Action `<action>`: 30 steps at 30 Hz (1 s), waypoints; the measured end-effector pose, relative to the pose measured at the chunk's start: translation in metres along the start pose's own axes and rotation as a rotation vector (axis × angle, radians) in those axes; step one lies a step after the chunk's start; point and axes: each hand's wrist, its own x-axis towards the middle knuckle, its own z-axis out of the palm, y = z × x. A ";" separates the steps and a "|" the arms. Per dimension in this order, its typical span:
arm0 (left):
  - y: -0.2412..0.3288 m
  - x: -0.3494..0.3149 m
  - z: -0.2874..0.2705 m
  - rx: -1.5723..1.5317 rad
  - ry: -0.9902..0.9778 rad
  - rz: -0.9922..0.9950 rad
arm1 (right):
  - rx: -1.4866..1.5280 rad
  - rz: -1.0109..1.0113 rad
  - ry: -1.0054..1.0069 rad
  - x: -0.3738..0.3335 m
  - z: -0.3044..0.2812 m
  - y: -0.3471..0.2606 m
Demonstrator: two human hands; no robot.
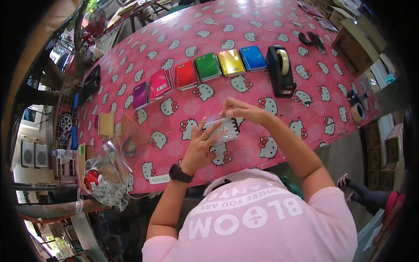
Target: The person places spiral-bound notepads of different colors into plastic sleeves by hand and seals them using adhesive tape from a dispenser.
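Observation:
A small spiral notebook (228,129) with a white face and black coil lies before me, in or under shiny clear plastic. My left hand (201,142), below a black wristwatch (179,174), rests on its left side with fingers spread. At the notebook's upper edge my right hand (244,111) is closed in a pinch on the clear plastic wrapper (217,117); the fingertips are partly hidden. Beyond my hands stands a row of small notebooks: purple (140,95), pink (160,83), red (186,74), green (207,67), yellow (231,62) and blue (253,58).
A black tape dispenser (280,72) stands right of the row; another tape roll (358,112) sits near the right edge. At left are a tan block (106,124), clear plastic sheeting (135,135) and a patterned bag (111,187). A cardboard box (354,46) stands far right.

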 end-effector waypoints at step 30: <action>-0.002 -0.002 -0.006 0.040 0.052 0.092 | 0.216 0.375 0.484 -0.041 -0.043 0.014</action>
